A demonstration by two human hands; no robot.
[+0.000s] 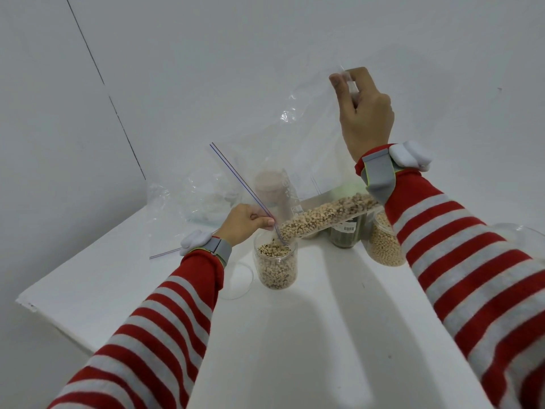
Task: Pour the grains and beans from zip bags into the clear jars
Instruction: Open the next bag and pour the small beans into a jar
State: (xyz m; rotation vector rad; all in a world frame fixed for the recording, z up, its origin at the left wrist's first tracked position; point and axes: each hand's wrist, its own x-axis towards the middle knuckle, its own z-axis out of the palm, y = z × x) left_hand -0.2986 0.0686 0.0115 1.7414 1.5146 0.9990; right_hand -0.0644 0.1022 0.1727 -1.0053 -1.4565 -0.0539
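Tho illegible, barcode lbl [349,229] on rear jar [342,241]

Plain white wall [206,54] behind, with one thin dark seam [88,48] slanting down its left side. The white desk [88,278] stands against it, soft shadows lying across its top under even light.
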